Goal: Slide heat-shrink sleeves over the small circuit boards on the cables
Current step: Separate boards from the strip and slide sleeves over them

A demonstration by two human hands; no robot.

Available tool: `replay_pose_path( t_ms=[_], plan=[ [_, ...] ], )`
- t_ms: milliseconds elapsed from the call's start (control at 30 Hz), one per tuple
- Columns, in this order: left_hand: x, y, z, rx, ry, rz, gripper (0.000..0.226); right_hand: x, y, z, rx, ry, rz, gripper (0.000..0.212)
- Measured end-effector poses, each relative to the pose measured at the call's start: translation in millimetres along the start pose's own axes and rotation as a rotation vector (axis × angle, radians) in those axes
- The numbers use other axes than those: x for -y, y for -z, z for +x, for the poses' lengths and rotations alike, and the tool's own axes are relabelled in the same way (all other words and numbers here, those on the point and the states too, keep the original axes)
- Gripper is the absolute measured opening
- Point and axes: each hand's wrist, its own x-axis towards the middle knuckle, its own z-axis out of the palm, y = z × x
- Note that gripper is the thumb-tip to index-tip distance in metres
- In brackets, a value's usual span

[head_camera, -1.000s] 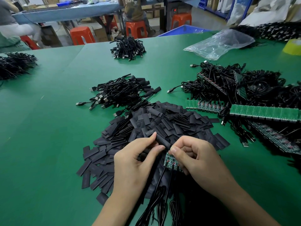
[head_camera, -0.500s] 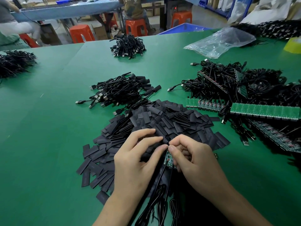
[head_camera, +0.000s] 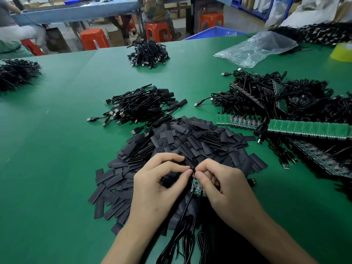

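Note:
A heap of flat black heat-shrink sleeves [head_camera: 190, 143] covers the green table [head_camera: 57, 168] in front of me. My left hand [head_camera: 158, 187] pinches one black sleeve [head_camera: 169, 181] between thumb and curled fingers. My right hand [head_camera: 226, 189] grips a small green circuit board strip [head_camera: 196, 187] whose black cables [head_camera: 182, 237] trail toward me. The fingertips of both hands meet just above the board. Most of the held sleeve is hidden by my fingers.
A pile of sleeved black USB cables [head_camera: 141, 105] lies beyond the heap. Tangled cables with long green board strips [head_camera: 308, 128] fill the right side. Another cable bundle [head_camera: 148, 54], a clear plastic bag [head_camera: 257, 48] and a yellow tape roll [head_camera: 342, 52] sit farther back.
My hands have drawn closer together. The sleeve that stood out between my left fingers a second ago is now tucked in my grip at the board's top end.

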Motion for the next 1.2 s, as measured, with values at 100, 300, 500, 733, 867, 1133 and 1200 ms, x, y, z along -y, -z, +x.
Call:
replay_pose_path(
  t_ms=[100, 300, 500, 733, 867, 1133, 1200],
  plan=[
    [0, -2, -2, -0.004, -0.009, 0.034, 0.015, 1, 0, -2, 0.008, 0.002, -0.056, 0.015],
    [0, -6, -6, -0.024, -0.043, 0.12, 0.013, 9, -1, -4, 0.023, 0.067, -0.197, 0.014],
    [-1, -7, -7, -0.031, -0.066, 0.183, 0.005, 13, -1, -4, 0.035, 0.095, -0.239, 0.014],
    [2, -6, -3, -0.079, -0.054, 0.091, 0.006, 7, -1, -3, -0.004, 0.053, -0.157, 0.013],
    [7, -6, 0, -0.101, 0.096, -0.012, 0.022, 4, 1, -1, -0.073, 0.002, -0.043, 0.018],
    [10, -6, -1, -0.083, 0.203, -0.155, 0.019, 6, 1, 0, -0.071, -0.037, 0.044, 0.022],
    [9, -6, -1, -0.083, 0.212, -0.191, 0.019, 7, 1, 0, -0.074, -0.043, 0.048, 0.022]
  ],
)
